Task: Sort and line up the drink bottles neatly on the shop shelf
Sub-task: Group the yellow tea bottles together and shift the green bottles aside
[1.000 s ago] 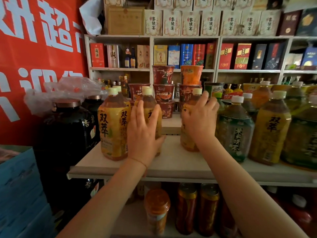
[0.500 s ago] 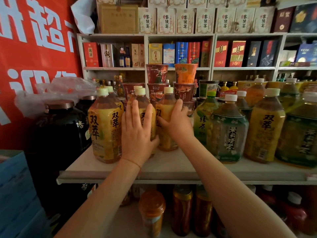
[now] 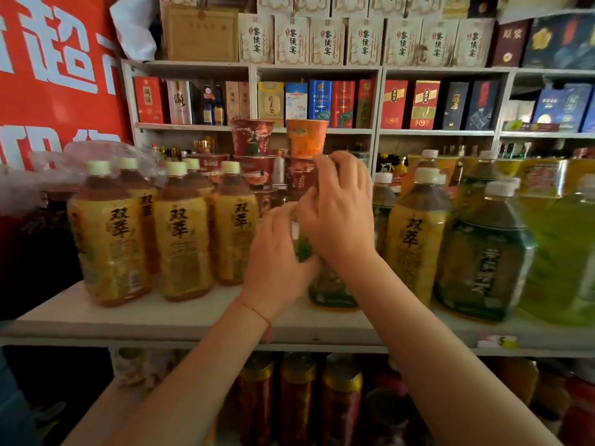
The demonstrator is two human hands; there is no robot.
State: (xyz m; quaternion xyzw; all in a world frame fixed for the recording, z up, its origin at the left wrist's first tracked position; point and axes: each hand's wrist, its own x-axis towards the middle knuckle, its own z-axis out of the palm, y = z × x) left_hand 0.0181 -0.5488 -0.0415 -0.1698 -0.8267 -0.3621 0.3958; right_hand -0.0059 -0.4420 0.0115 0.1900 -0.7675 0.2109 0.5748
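Gripping one green-labelled plastic tea bottle (image 3: 331,284) between them, the left hand (image 3: 277,255) curls round its lower left side while the right hand (image 3: 338,214) wraps its upper body, fingers (image 3: 325,170) closed near the neck. It stands upright on the pale shop shelf (image 3: 193,320), between the yellow-labelled tea bottles (image 3: 180,233) to its left and the green ones right, so any shift probably runs sideways.

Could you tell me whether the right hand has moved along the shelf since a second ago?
Yes. The right hand has left the yellow-labelled bottle, now lined up at left, and its fingers curl round a green-labelled bottle nearer the orange cup.
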